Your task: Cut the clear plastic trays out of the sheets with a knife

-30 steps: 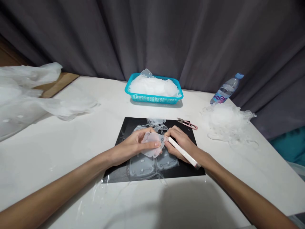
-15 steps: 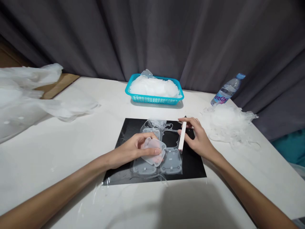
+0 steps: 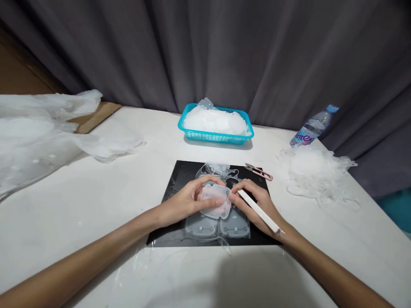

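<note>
My left hand (image 3: 192, 199) pinches a translucent, rounded silicone-like piece (image 3: 213, 197) between thumb and fingers, above the black mat (image 3: 171, 218). Closed around a slim white stick (image 3: 260, 211), my right hand (image 3: 253, 203) has its fingertips against the piece's right edge. The stick slants back over that hand toward the wrist; whatever lies at its front end is hidden by the fingers. Beneath both hands, a clear moulded sheet (image 3: 236, 224) with similar shapes is partly covered. Pink-handled thread snips (image 3: 259, 172) lie across the mat's far right corner.
A blue basket (image 3: 218, 137) heaped with whitish pieces stands at the back. To the right are a tangled pile of clear scraps (image 3: 317, 173) and a leaning water bottle (image 3: 314, 126). Translucent plastic bags (image 3: 41, 137) spread over the left side of the white table (image 3: 105, 192).
My right hand has moved from the mat's far right edge in to the held piece, and the white stick has swung from near upright to slanting backward. The snips now show fully.
</note>
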Motion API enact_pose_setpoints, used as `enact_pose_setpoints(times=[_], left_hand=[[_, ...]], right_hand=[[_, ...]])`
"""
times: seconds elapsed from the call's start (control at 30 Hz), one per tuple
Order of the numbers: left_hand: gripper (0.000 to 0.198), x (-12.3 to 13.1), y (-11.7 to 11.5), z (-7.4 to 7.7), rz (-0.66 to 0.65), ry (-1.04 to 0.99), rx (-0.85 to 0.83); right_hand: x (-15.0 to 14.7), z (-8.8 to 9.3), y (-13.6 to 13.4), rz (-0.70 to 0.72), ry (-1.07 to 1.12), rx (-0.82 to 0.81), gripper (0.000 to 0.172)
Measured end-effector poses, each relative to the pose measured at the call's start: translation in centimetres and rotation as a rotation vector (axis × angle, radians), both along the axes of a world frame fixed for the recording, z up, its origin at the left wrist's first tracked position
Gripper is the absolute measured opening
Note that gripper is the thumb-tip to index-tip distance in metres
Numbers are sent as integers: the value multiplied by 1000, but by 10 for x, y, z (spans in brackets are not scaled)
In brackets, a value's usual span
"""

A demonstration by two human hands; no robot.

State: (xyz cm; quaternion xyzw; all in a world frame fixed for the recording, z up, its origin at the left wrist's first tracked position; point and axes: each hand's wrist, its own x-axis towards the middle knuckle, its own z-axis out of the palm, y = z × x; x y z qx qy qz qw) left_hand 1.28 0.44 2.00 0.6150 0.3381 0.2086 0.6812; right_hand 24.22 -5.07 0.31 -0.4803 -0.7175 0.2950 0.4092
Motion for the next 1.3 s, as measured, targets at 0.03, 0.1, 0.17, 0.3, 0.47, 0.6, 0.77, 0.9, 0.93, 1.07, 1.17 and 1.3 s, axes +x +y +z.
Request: enact_pose_setpoints(times=[0.03, 0.1, 0.17, 0.3, 0.47, 0.6, 0.77, 0.9, 0.93, 1.07, 1.17, 1.3], left_hand=[[49, 1, -1, -2, 37, -6, 17], [56, 3, -2, -6, 154, -40, 48], [59, 5, -3, -9, 263, -84, 70], [50, 7, -7, -12, 259, -98, 129], [43, 6, -14, -10, 198, -69, 213], [49, 6, -18, -8, 185, -85, 244], [49, 6, -19, -2, 199, -22, 326], [34, 5, -19, -1, 206, 24, 417], [33, 4, -19, -2, 207, 19, 414], [30, 3, -19, -7, 237, -19, 377], [27, 2, -18, -10, 280, -14, 378], [31, 1, -17, -9, 300, 23, 362]], right_hand=[[-1, 0, 1, -4, 7, -8, 10], [0, 1, 2, 2, -13, 6, 13], [2, 1, 3, 31, -57, 35, 16], [6, 2, 2, 61, -84, 23, 20], [6, 2, 2, 35, 34, -13, 17], [6, 4, 0, 45, 54, 7, 17], [6, 6, -2, 42, 73, 19, 18], [6, 6, -1, 43, 72, 13, 18], [6, 5, -1, 44, 71, 10, 18], [7, 3, -2, 47, 65, -17, 19], [8, 2, -2, 44, 61, -32, 21], [8, 2, -1, 47, 62, -33, 21]])
